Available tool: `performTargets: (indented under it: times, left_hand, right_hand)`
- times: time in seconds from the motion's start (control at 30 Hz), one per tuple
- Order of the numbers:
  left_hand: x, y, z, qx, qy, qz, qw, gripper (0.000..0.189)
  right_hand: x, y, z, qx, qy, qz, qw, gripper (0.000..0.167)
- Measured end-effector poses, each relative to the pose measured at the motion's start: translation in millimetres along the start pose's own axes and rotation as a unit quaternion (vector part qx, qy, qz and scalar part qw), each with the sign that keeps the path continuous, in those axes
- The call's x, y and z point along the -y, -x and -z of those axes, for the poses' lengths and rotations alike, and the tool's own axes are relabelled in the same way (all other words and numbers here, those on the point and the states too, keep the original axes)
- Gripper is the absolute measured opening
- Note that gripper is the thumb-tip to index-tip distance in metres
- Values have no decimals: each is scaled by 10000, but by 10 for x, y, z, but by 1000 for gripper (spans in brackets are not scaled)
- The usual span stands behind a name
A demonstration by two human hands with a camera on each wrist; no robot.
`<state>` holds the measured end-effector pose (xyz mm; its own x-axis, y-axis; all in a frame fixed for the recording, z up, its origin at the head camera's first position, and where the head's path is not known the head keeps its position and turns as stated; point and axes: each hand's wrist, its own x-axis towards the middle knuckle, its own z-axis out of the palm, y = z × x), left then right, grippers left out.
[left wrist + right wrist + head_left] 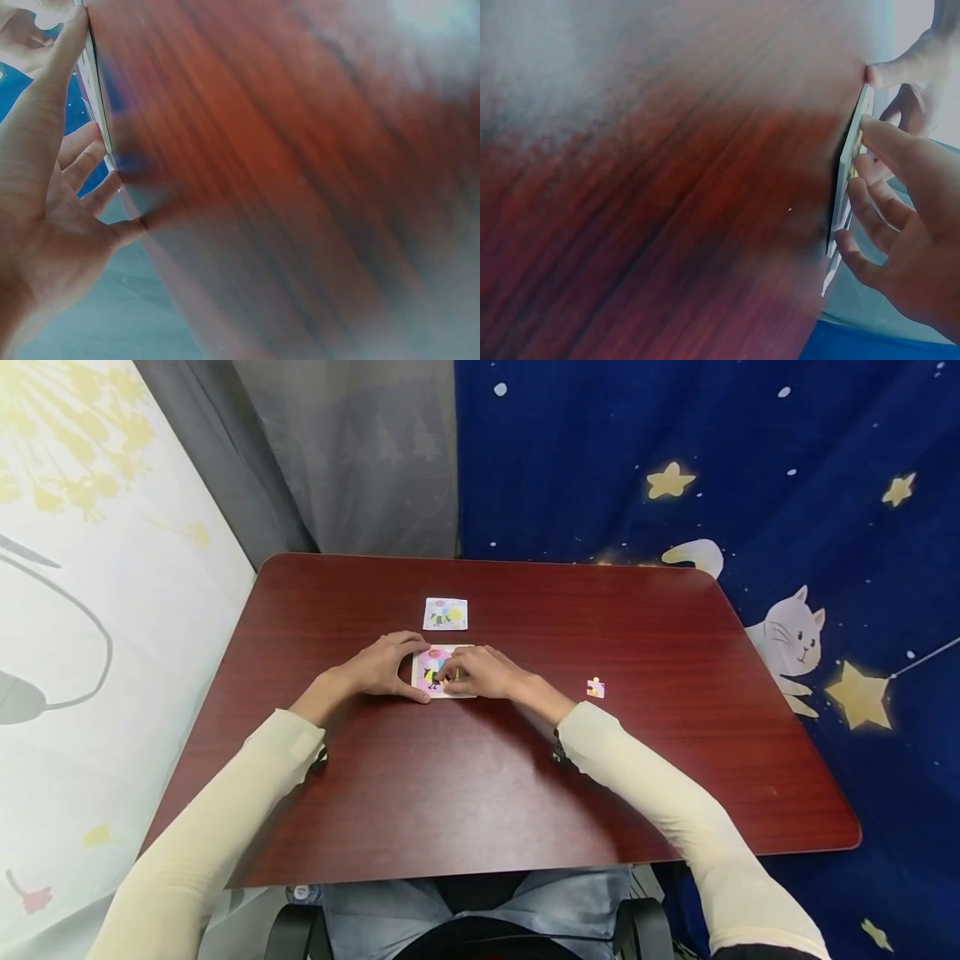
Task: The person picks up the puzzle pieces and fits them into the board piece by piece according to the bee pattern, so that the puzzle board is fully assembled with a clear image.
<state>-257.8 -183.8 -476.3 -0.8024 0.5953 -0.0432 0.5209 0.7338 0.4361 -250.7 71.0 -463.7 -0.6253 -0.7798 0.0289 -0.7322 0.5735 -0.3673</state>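
A small picture jigsaw in a pale frame point(422, 670) lies on the table, printed with a yellow-and-black bee on pink. My left hand point(384, 667) holds its left side, thumb at the near corner and fingers at the far one. In the left wrist view the left hand's point(64, 217) other fingers touch the tabletop. My right hand point(486, 672) is over the jigsaw's right half with bent fingers. Its fingertips touch the face in the right wrist view, where the jigsaw's frame point(847, 169) appears edge-on. Whether they pinch a piece, I cannot tell.
Behind the jigsaw lies a matching picture card point(446, 614). To the right, beyond the right wrist, is a loose pink-and-yellow puzzle piece point(596, 687). The dark red wooden table point(465, 793) has rounded corners, with curtains behind it and a pale wall hanging at the left.
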Motion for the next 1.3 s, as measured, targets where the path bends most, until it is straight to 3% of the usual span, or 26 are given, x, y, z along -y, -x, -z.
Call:
performTargets:
  times: [0.33, 1.3]
  left_hand:
    - [0, 1, 36, 14, -2, 109, 9999, 106]
    - [-4, 15, -7, 55, 79, 152, 9998, 107]
  right_hand:
    - [-113, 122, 70, -228, -671, -131, 9974, 30]
    - [-757, 1089, 490, -725, -474, -582, 9945, 35]
